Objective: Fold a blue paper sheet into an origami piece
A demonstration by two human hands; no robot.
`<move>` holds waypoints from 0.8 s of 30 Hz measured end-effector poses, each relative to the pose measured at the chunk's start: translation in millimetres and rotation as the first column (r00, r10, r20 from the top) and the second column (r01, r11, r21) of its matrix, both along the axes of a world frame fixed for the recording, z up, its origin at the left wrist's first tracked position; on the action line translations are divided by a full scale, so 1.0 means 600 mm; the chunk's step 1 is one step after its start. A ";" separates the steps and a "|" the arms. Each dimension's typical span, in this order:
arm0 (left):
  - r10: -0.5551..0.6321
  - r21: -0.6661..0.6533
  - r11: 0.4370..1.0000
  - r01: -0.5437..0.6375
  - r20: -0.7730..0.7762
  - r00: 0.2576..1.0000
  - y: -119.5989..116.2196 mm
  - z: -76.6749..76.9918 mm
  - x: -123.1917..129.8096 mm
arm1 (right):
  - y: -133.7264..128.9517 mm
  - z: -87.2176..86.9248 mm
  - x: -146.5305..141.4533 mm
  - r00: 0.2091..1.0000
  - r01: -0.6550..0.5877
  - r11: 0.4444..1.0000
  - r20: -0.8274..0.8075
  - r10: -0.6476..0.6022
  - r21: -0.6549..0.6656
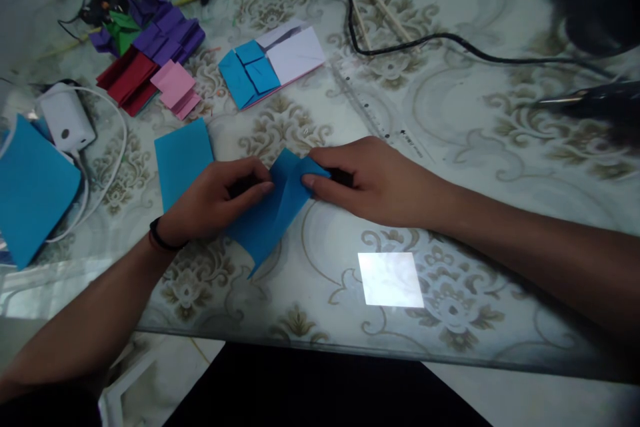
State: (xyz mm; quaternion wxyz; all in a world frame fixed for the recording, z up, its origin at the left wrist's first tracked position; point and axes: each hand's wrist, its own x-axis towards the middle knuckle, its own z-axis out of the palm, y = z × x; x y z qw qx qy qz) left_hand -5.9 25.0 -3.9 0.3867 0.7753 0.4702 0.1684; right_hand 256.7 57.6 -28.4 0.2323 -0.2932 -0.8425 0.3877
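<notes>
A creased sheet of blue paper is held between my two hands, just above the table. My left hand, with a dark band at the wrist, pinches its left side between thumb and fingers. At its upper right corner, my right hand grips the paper between thumb and forefinger. Another blue paper piece lies flat behind my left hand, which partly covers it. A larger blue sheet rests at the far left.
Folded purple, red and pink paper sit at the back left, near a white adapter with its cable. A blue-and-white folded piece, a clear ruler, wooden sticks and a black cable lie behind my hands.
</notes>
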 end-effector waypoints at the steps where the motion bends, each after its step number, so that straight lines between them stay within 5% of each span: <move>1: 0.003 0.001 1.000 -0.003 -0.001 1.000 0.000 0.000 0.000 | 0.000 0.000 0.000 1.000 -0.002 1.000 0.000 0.002 -0.003; 24: -0.014 0.000 1.000 0.014 0.014 1.000 -0.002 0.000 -0.001 | -0.001 -0.001 -0.003 1.000 0.003 1.000 -0.001 -0.003 -0.006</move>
